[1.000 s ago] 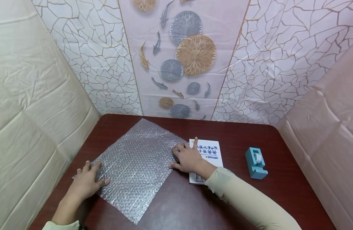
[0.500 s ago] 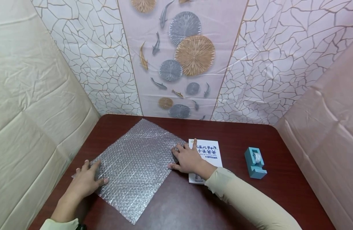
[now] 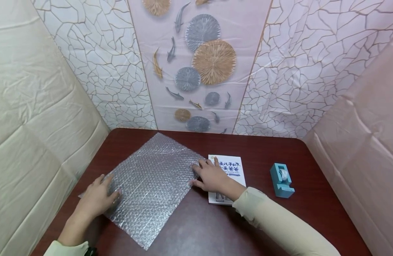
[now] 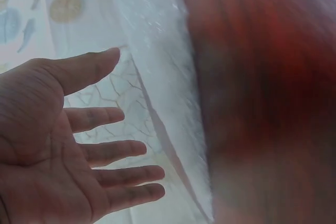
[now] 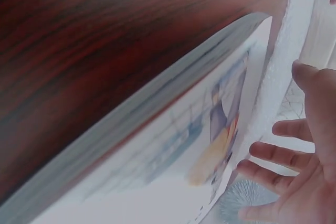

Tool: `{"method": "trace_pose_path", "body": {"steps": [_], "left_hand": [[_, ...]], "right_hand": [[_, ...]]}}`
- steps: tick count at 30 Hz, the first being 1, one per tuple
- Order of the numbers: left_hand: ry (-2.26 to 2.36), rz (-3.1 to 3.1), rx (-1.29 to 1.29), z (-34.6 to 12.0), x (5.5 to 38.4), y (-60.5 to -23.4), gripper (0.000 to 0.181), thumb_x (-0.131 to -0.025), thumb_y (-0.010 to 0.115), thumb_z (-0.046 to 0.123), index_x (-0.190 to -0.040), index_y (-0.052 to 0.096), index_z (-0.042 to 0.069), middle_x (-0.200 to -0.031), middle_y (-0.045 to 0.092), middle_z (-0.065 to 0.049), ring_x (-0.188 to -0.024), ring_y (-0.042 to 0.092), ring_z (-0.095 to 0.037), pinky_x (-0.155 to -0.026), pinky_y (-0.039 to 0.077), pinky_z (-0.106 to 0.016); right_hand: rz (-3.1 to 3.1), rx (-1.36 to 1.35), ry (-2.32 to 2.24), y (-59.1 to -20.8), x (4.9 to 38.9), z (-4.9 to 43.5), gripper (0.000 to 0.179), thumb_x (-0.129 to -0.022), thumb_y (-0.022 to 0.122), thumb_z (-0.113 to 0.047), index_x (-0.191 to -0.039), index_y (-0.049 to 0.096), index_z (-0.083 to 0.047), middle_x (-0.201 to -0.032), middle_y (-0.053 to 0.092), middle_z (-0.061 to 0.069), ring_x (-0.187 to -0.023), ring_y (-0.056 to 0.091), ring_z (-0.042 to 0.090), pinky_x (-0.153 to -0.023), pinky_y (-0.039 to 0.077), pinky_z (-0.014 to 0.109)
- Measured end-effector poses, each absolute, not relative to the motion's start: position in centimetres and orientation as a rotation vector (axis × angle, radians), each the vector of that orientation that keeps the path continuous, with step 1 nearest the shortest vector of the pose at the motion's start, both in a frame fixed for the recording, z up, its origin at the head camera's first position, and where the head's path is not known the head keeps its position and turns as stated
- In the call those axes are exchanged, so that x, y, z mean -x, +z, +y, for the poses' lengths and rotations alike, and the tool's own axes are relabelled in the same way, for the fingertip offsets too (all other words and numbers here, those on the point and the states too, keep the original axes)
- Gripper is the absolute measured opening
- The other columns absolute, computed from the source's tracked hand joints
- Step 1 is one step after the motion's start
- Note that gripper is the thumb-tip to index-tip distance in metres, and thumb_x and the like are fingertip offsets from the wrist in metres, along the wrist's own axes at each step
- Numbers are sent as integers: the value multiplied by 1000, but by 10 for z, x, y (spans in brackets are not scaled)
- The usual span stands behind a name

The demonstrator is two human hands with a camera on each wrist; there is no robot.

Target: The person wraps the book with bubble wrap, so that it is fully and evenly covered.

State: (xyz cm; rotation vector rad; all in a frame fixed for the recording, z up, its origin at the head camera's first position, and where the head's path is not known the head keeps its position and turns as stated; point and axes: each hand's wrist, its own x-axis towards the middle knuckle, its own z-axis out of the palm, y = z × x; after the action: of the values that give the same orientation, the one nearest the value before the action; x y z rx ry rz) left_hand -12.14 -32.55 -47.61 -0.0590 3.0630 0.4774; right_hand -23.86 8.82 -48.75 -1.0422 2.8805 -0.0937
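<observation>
A square sheet of bubble wrap (image 3: 151, 188) lies flat on the table, with one corner towards the far edge. My left hand (image 3: 95, 199) is over its left corner, fingers spread; in the left wrist view the fingers (image 4: 128, 177) are straight and grip nothing. At the sheet's right corner is my right hand (image 3: 212, 177), which also reaches over the left part of a white book (image 3: 238, 179) with blue title characters. The right wrist view shows this hand's fingers (image 5: 283, 156) extended beside the book's cover, holding nothing. Contact of either hand with the wrap is hard to tell.
A light-blue tape dispenser (image 3: 282, 186) with a roll of clear tape stands on the dark red table (image 3: 260, 149), right of the book. Patterned wall cloth (image 3: 196, 71) rises behind the table, and pale padded cloths flank both sides.
The head view has shifted slightly, so the book and dispenser appear a little further left. Both hands stay almost in place over the bubble wrap's corners.
</observation>
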Motion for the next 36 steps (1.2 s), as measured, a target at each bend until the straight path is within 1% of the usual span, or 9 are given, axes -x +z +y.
{"method": "trace_pose_path", "body": {"steps": [3, 6, 10, 14, 18, 22, 26, 30, 36], "left_hand": [[487, 3108, 54, -315, 126, -472, 76, -103, 74, 31, -157, 46, -14, -156, 41, -52, -131, 51, -76, -102, 47, -84], [525, 3122, 51, -304, 129, -467, 73, -103, 74, 29, -156, 48, -14, -156, 44, -50, -132, 52, -73, -103, 48, -82], [578, 3148, 4, -294, 131, -462, 69, -104, 74, 28, -154, 51, -14, -154, 49, -48, -132, 55, -70, -103, 49, -80], [583, 3164, -21, -287, 138, -457, 70, -105, 74, 32, -155, 52, -12, -153, 50, -48, -133, 57, -69, -102, 50, -81], [576, 3128, -4, -280, 144, -456, 71, -106, 72, 33, -156, 51, -12, -155, 48, -49, -137, 54, -68, -106, 48, -81], [570, 3131, -26, -272, 148, -456, 68, -106, 72, 33, -156, 53, -10, -153, 52, -46, -136, 56, -65, -108, 50, -77], [570, 3159, -72, -264, 152, -453, 67, -106, 73, 32, -155, 54, -9, -148, 58, -44, -133, 60, -63, -107, 51, -75], [609, 3142, -77, -257, 154, -452, 67, -107, 71, 33, -156, 53, -10, -150, 56, -45, -135, 58, -64, -109, 50, -76], [619, 3120, -90, -245, 157, -450, 65, -109, 68, 34, -154, 55, -11, -150, 57, -44, -135, 59, -63, -109, 50, -76]], "right_hand": [[2900, 1047, -107, -483, 236, 95, 68, -111, 59, -59, -160, 59, -12, -160, 56, 20, -148, 55, 48, -127, 33, 77], [2926, 1058, -93, -478, 234, 103, 66, -111, 60, -56, -158, 60, -10, -156, 58, 20, -143, 59, 46, -125, 39, 73], [2954, 1065, -99, -476, 232, 115, 66, -112, 59, -56, -156, 61, -7, -149, 63, 22, -135, 64, 44, -120, 49, 64], [2981, 1040, -145, -472, 233, 127, 68, -112, 58, -56, -156, 61, -4, -147, 64, 24, -129, 67, 42, -113, 56, 56], [2996, 996, -230, -470, 230, 140, 68, -112, 62, -51, -156, 59, 0, -144, 64, 23, -126, 66, 41, -109, 58, 55], [3026, 927, -298, -468, 224, 154, 67, -110, 67, -47, -154, 60, 3, -138, 64, 22, -124, 65, 39, -105, 59, 53], [3088, 882, -300, -468, 222, 168, 62, -108, 71, -42, -147, 64, 5, -133, 65, 23, -120, 67, 38, -101, 61, 53], [3112, 798, -253, -469, 219, 179, 58, -109, 70, -40, -144, 66, 6, -134, 66, 23, -118, 68, 36, -99, 62, 51], [3095, 618, -217, -470, 213, 191, 61, -107, 72, -42, -143, 68, 7, -138, 65, 24, -117, 66, 33, -100, 63, 49]]}}
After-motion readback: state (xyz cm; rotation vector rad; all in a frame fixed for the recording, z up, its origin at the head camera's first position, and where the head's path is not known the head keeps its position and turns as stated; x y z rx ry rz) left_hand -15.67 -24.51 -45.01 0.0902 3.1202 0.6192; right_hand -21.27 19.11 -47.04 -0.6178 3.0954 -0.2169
